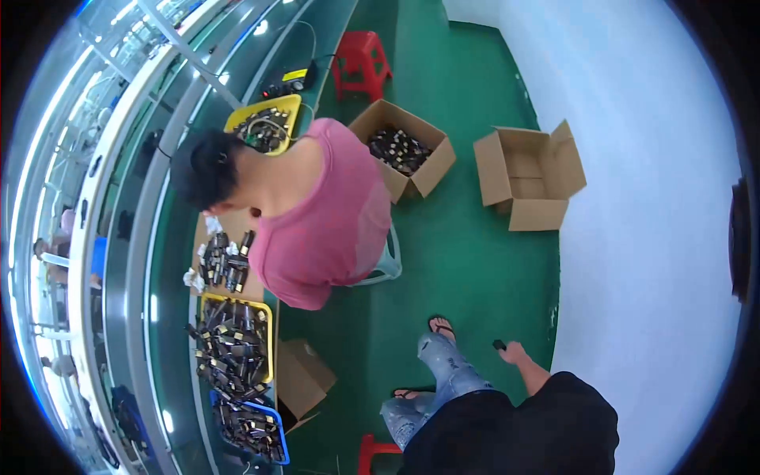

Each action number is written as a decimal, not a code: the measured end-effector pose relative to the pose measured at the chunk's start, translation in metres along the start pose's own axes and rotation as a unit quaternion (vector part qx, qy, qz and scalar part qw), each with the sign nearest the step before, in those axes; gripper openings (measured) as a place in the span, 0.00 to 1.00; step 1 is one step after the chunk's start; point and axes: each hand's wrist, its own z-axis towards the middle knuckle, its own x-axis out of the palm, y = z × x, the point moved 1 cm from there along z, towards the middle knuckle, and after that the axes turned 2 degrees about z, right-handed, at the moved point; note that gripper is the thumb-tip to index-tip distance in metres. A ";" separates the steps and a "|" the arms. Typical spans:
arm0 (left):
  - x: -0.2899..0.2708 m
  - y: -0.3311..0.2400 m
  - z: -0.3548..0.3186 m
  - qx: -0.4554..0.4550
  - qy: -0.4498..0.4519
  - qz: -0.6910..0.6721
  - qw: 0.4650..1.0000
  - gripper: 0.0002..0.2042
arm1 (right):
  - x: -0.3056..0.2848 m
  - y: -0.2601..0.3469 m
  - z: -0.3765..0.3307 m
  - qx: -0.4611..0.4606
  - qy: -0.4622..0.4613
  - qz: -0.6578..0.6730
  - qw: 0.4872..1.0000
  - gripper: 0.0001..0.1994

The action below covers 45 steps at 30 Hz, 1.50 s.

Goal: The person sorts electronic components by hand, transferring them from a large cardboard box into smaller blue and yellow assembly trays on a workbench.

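My right hand [514,351] hangs over the green floor at the lower right, closed around a small black object [499,345]. Only one end of this dark piece sticks out from my fingers, so its kind cannot be made out. My left hand is out of view. Ahead and to the left, a person in a pink shirt [332,206] sits on a pale stool [388,265], bent over the workbench. Small black parts [226,261] lie on cardboard in front of that person.
Yellow basket [271,340] and blue basket [283,435] hold black parts; another yellow tray [293,119] stands farther along. A filled carton [435,170], an open carton [538,214] and a flattened-looking box [305,380] sit on the floor. Red stools [360,59] and a white wall [641,237] flank the aisle.
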 end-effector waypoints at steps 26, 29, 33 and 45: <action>-0.119 -0.281 -0.606 0.179 -0.514 0.252 0.800 0.30 | -0.467 0.341 0.192 -0.289 -0.119 0.074 0.947 0.23; -0.109 -0.230 -0.658 0.146 -0.544 0.251 0.787 0.30 | -0.446 0.333 0.160 -0.200 -0.077 0.241 0.947 0.24; -0.058 -0.095 -0.824 0.162 -0.569 0.252 0.765 0.28 | -0.348 0.268 0.091 -0.321 -0.006 0.021 0.947 0.24; -0.302 -0.036 -0.472 0.239 -0.578 0.172 0.761 0.25 | -0.071 0.235 -0.215 -0.386 0.035 -0.012 0.922 0.17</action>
